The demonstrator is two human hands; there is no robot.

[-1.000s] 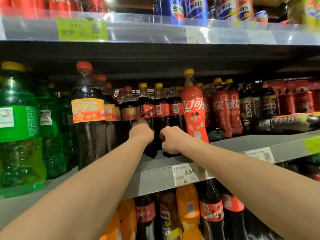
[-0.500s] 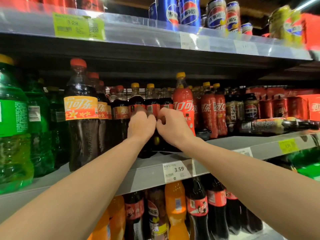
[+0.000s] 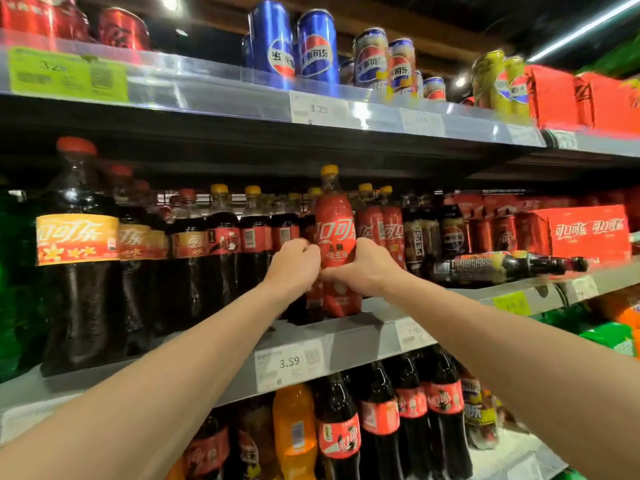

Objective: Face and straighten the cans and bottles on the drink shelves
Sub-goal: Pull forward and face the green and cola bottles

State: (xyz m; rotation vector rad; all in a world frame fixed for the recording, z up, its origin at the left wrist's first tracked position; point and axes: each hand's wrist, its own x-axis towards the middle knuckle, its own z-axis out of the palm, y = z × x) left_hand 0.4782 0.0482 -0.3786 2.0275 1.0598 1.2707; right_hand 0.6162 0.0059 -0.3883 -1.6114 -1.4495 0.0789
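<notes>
Red-wrapped and yellow-capped, the cola bottle (image 3: 335,237) is now what my hands close on: a moment ago they worked the dark bottles (image 3: 254,244) just to its left. My right hand (image 3: 363,268) curls round its waist; my left hand (image 3: 294,263) is curled at its left flank, though whether it pinches this bottle or a neighbour I cannot tell. It stands upright at the middle shelf (image 3: 377,327) lip, label outward, so facing looks nearly done here. A toppled bottle (image 3: 502,266) lies on its side further right, and packed neighbours leave little turning room.
</notes>
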